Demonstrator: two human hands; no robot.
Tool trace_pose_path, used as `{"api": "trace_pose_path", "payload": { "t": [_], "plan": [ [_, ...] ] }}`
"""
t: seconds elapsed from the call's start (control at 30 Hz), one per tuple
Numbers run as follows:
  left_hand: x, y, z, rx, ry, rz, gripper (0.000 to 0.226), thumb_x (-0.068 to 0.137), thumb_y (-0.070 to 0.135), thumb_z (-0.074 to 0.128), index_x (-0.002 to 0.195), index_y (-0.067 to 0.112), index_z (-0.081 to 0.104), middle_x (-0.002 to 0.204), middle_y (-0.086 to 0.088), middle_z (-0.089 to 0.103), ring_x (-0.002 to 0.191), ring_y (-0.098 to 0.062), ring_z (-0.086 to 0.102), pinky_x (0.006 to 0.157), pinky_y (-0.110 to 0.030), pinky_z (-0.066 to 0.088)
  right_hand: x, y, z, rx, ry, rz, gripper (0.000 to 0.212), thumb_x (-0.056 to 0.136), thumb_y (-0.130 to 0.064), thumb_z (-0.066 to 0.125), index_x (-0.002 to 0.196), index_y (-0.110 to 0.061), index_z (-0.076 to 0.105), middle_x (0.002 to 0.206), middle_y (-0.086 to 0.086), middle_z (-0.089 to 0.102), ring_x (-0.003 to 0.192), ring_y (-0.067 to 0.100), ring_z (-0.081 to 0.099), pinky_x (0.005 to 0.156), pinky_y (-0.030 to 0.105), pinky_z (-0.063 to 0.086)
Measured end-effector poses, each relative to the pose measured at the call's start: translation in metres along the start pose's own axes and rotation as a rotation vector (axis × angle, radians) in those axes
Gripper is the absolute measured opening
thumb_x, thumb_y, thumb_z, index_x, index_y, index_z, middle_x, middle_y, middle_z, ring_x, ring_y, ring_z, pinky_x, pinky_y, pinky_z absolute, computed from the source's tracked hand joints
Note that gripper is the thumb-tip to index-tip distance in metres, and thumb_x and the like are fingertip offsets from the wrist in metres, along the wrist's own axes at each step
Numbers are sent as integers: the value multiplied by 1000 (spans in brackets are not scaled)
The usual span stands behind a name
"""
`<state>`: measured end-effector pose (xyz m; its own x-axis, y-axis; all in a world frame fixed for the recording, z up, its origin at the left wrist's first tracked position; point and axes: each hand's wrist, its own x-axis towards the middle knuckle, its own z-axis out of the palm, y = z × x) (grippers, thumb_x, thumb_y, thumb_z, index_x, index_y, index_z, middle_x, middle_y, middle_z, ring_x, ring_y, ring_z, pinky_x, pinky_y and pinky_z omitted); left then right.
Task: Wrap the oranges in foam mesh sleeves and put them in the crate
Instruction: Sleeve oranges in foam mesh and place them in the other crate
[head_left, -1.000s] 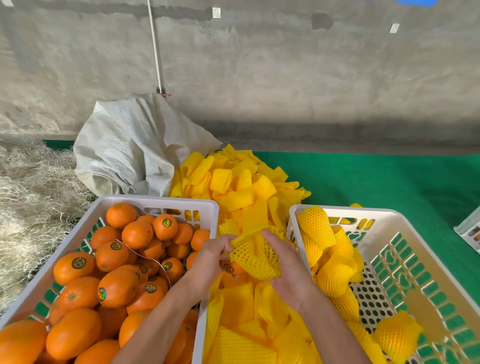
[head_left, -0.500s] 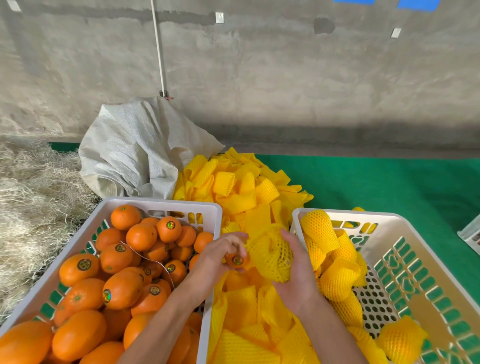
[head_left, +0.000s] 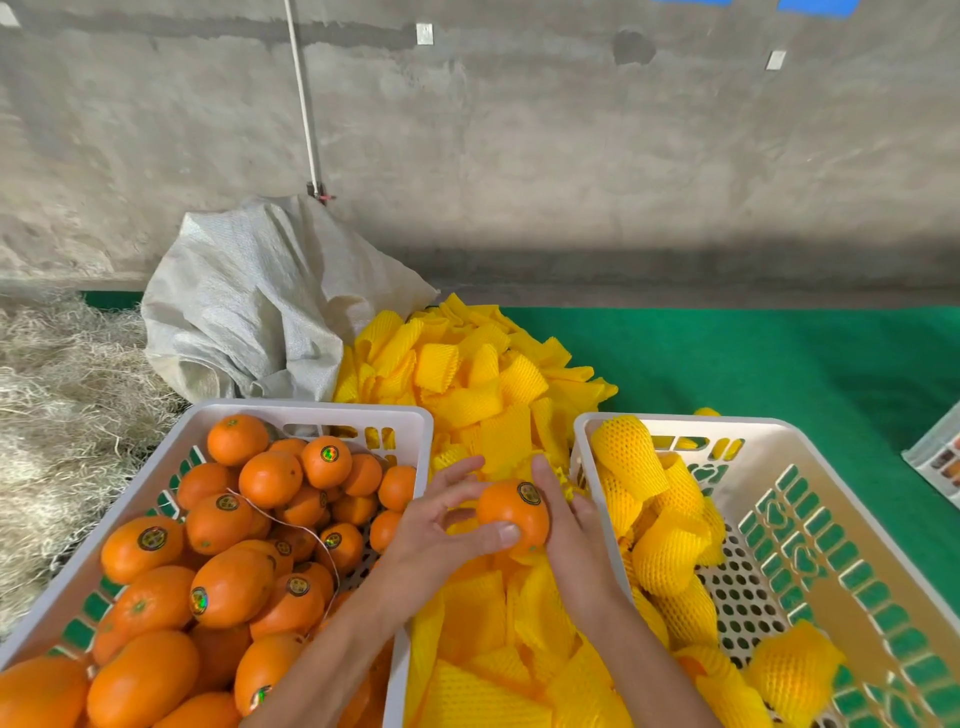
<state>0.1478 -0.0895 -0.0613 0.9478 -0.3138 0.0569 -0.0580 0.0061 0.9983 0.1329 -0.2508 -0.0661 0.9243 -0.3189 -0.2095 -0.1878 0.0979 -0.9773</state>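
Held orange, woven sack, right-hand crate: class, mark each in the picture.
Held orange (head_left: 511, 517), head view, its front skin.
Woven sack (head_left: 260, 306), head view, its middle folds.
Right-hand crate (head_left: 675, 423), head view, its far rim.

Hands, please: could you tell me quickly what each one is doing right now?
Left hand: holds the orange.
Right hand: holds the same orange and a foam sleeve.
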Motion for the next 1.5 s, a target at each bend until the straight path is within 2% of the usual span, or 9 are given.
{"api": "trace_pose_path", "payload": {
  "t": [0.23,0.37,0.53,0.73,0.9,1.03,1.17,1.3,1.5],
  "plan": [
    [-3,0,-3,-46,-37,43,51,67,48,92,104,15,81,124,-8,68,118,-25,66,98,-43,55,-2,-10,-3,-45,-90,92,46,68,-78,65,94,-40,65,94,-21,68,87,1,65,71,22,48],
    [-2,-4,-1,104,69,50,47,65,50,91,100,20,78,114,3,62,104,-19,67,91,-47,58,1,-5,-8,-105,-78,-313,45,94,-57,64,82,-14,60,66,-12,53,62,7,48,55,17,39],
    [-1,-9,10,419,223,121,41,66,63,81,86,30,67,100,10,55,80,-11,62,66,-27,54,2,6,-5,-445,280,-854,20,105,-39,57,101,-23,68,94,-8,57,83,7,59,64,16,46],
    [1,-19,4,496,383,139,48,70,82,68,94,41,67,110,16,48,78,-7,61,63,-18,52,2,14,-2,-767,220,-1239,21,104,-34,64,112,-17,71,98,2,60,74,13,61,52,25,54],
    [5,-27,-4,468,435,126,51,78,55,83,119,38,58,114,13,48,87,-5,55,71,-12,46,-9,12,2,-586,39,-1167,29,108,-33,56,90,-14,70,85,-4,57,71,7,55,56,22,48],
    [6,-25,-7,359,419,224,43,72,36,78,112,32,63,116,15,51,103,-8,59,76,-17,52,-21,4,15,-275,55,-562,36,103,-65,38,97,-32,53,73,-3,62,58,15,65,50,25,53],
    [3,-29,-4,376,181,235,63,71,16,80,126,34,56,132,11,49,117,-10,60,86,-28,59,-16,7,18,93,-196,-17,52,85,-74,52,124,-39,58,108,-19,72,100,5,72,83,38,62],
    [0,-34,-5,397,80,145,62,73,17,77,121,34,43,102,5,60,91,-15,67,69,-44,60,-13,8,18,49,-162,-80,59,82,-74,67,130,-40,64,124,-20,71,116,2,67,107,40,52],
    [-2,-25,3,147,90,153,57,78,18,83,116,28,42,105,15,64,82,-16,72,63,-42,62,-5,5,14,208,-43,-4,69,61,-87,71,114,-43,73,112,-11,77,104,11,74,88,38,60]
  ]
}}
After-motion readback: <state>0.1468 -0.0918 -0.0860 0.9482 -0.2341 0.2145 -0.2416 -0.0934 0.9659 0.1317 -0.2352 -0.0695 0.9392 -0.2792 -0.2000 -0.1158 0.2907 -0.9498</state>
